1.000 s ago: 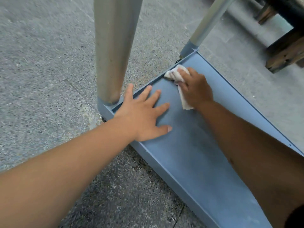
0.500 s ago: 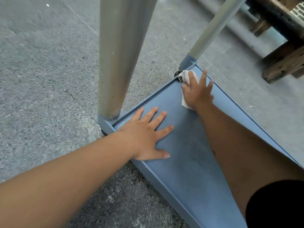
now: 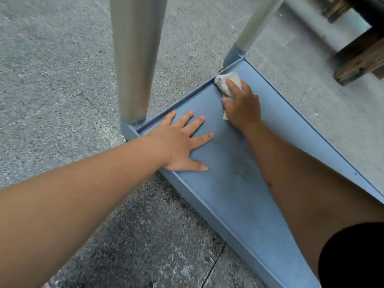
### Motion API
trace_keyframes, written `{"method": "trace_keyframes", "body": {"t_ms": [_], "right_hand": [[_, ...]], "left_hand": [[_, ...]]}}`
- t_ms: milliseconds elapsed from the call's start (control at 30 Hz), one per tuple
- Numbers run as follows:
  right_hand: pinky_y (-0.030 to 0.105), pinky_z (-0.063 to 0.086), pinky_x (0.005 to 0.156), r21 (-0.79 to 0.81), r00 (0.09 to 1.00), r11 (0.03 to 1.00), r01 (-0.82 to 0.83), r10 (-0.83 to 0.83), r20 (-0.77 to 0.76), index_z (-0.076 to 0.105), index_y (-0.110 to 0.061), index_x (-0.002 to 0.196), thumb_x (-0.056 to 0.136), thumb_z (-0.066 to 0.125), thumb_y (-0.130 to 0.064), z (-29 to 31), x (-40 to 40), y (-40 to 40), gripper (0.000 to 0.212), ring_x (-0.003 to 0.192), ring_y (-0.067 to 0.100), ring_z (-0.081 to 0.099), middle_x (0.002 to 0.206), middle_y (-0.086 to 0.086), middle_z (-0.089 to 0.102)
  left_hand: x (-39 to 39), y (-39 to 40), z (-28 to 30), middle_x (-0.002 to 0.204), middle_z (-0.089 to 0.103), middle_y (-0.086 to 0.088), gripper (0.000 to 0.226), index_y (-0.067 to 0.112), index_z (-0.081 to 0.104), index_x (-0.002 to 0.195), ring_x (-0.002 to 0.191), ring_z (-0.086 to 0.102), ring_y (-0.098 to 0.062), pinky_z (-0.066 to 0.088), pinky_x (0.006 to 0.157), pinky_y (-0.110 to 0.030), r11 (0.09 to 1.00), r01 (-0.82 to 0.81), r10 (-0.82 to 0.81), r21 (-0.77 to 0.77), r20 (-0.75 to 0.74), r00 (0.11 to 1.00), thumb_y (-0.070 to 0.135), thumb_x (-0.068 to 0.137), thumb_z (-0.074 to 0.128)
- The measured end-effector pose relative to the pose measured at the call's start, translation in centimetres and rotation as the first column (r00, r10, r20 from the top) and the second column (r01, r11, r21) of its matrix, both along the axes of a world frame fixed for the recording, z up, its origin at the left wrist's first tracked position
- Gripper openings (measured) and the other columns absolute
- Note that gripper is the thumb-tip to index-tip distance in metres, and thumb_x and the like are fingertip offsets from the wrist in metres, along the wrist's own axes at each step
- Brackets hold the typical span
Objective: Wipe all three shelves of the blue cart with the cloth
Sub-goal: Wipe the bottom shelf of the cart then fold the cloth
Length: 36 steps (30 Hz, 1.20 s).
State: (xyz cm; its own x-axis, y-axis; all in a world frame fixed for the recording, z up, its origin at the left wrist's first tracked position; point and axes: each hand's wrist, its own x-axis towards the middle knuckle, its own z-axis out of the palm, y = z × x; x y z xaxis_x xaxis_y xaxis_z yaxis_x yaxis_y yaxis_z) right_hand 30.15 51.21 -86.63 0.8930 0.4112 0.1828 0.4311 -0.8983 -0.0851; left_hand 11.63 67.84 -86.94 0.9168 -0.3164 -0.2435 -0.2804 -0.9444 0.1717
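Cart shelf: lowest blue shelf (image 3: 239,183) of the cart, sitting just above the speckled floor (image 3: 52,69); a shallow tray with a raised rim on all visible sides.
Change, right hand: right hand (image 3: 243,107) sits a little back from the far corner, where half a second ago its fingers reached almost to the corner post; it now works along the far rim.
Change, cloth: cloth (image 3: 227,84) bunches ahead of the fingers against the far rim, with more of it showing than before.
Change, left hand: left hand (image 3: 182,144) holds the same spot as in both earlier frames, near the close corner.
Right hand state: fingers bent over the cloth, pressing it to the shelf floor; index finger lies across the wad.
Left hand state: flat, palm down, fingers spread and straight on the shelf, holding nothing.
Shelf contents: only the two hands and the cloth; the surface shows faint pale smears toward its middle.
Posts: near post (image 3: 135,59) rises from the close corner socket; far post (image 3: 255,23) rises from the far corner socket.
Hidden: the right forearm covers a long strip of the shelf; the cloth's rear part lies under the palm, one pale edge showing.
Cut off: upper shelves out of frame; both posts run off the top edge; the shelf runs off the lower right.
Unclear: dark wooden furniture (image 3: 361,57) at upper right, blurred.
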Motion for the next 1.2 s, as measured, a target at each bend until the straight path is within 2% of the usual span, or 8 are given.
{"method": "trace_keyframes", "body": {"t_ms": [67, 267, 533, 700, 800, 933, 1100, 1200], "right_hand": [[0.042, 0.034, 0.102, 0.016, 0.999, 0.999, -0.047, 0.047, 0.003, 0.045, -0.028, 0.144, 0.09, 0.056, -0.032, 0.0, -1.7, -0.3, 0.054, 0.128, 0.037, 0.044, 0.151, 0.015, 0.037], [0.042, 0.037, 0.1, 0.02, 0.969, 0.969, -0.246, 0.246, 0.004, 0.049, -0.024, 0.141, 0.091, 0.057, -0.028, 0.1, -10.4, -3.4, 0.051, 0.126, 0.037, 0.048, 0.147, 0.016, 0.043], [0.043, 0.046, 0.094, 0.047, 0.881, 0.883, -0.467, 0.47, -0.058, 0.06, -0.02, 0.133, 0.085, 0.067, -0.036, 1.3, -20.6, -8.3, 0.052, 0.109, 0.038, 0.059, 0.135, 0.016, 0.055], [0.053, 0.041, 0.102, -0.003, 0.847, 0.847, -0.531, 0.531, -0.009, 0.061, -0.018, 0.132, 0.088, 0.066, -0.033, 0.7, -19.0, -8.3, 0.046, 0.123, 0.046, 0.05, 0.136, 0.022, 0.054], [0.056, 0.031, 0.11, -0.004, 0.89, 0.89, -0.456, 0.456, -0.025, 0.055, -0.018, 0.137, 0.091, 0.059, -0.03, 0.2, -15.1, -8.7, 0.048, 0.133, 0.049, 0.039, 0.145, 0.022, 0.045], [0.048, 0.036, 0.106, -0.039, 0.943, 0.943, -0.332, 0.332, 0.004, 0.048, -0.017, 0.143, 0.096, 0.055, -0.03, 0.2, -8.1, -9.7, 0.049, 0.125, 0.044, 0.046, 0.143, 0.022, 0.045], [0.045, 0.028, 0.112, -0.015, 0.999, 1.0, 0.027, -0.028, -0.031, 0.041, -0.027, 0.146, 0.099, 0.047, -0.042, -0.3, -0.2, -11.5, 0.049, 0.134, 0.039, 0.038, 0.15, 0.019, 0.037], [0.05, 0.036, 0.102, -0.166, 0.985, 0.973, 0.158, -0.166, -0.037, 0.034, -0.036, 0.141, 0.094, 0.053, -0.039, 0.6, 2.7, -11.9, 0.051, 0.124, 0.04, 0.045, 0.142, 0.015, 0.042]], "left_hand": [[-0.1, 0.0, 0.0, 0.161, -0.022, 0.002, 0.095, 0.046, -0.014, 0.149, 0.147, -0.021, -0.026, -0.009, 0.116, -0.055, 1.0, -0.002, 0.002, 0.004, -0.002, 1.0, 0.092, 0.068, 0.007], [-0.2, -0.2, 0.8, 0.162, -0.017, -0.003, 0.124, 0.011, -0.023, 0.149, 0.148, -0.018, -0.016, -0.007, 0.119, -0.049, 0.996, -0.086, 0.084, -0.035, -0.044, 0.995, 0.094, 0.061, 0.005], [-0.4, -0.5, 1.1, 0.16, -0.023, -0.009, 0.133, 0.019, -0.017, 0.152, 0.146, -0.024, -0.023, -0.009, 0.116, -0.051, 0.996, -0.028, 0.033, 0.079, -0.06, 0.998, 0.1, 0.056, 0.025], [-0.4, -0.6, 1.2, 0.16, -0.024, -0.008, 0.136, 0.026, -0.018, 0.152, 0.146, -0.024, -0.023, -0.009, 0.117, -0.052, 0.997, -0.028, 0.033, 0.071, -0.07, 0.997, 0.104, 0.049, 0.026], [-0.3, -0.4, 0.9, 0.16, -0.023, -0.009, 0.14, 0.026, -0.018, 0.152, 0.147, -0.022, -0.024, -0.007, 0.118, -0.052, 0.997, -0.017, 0.021, 0.071, -0.053, 0.998, 0.105, 0.043, 0.016], [-0.3, -0.3, 0.6, 0.16, -0.024, -0.01, 0.139, 0.026, -0.021, 0.151, 0.146, -0.023, -0.024, -0.007, 0.118, -0.052, 0.996, -0.006, 0.009, 0.086, -0.033, 0.999, 0.106, 0.043, 0.015], [0.0, -0.2, 0.1, 0.158, -0.029, -0.007, 0.137, 0.029, -0.023, 0.15, 0.144, -0.028, -0.022, -0.009, 0.118, -0.053, 0.997, -0.011, 0.015, 0.071, -0.049, 0.999, 0.106, 0.045, 0.018], [0.0, 0.1, -0.2, 0.157, -0.031, -0.006, 0.135, 0.03, -0.025, 0.149, 0.143, -0.03, -0.021, -0.012, 0.117, -0.051, 0.998, -0.019, 0.022, 0.054, -0.049, 0.999, 0.105, 0.045, 0.019]]}}
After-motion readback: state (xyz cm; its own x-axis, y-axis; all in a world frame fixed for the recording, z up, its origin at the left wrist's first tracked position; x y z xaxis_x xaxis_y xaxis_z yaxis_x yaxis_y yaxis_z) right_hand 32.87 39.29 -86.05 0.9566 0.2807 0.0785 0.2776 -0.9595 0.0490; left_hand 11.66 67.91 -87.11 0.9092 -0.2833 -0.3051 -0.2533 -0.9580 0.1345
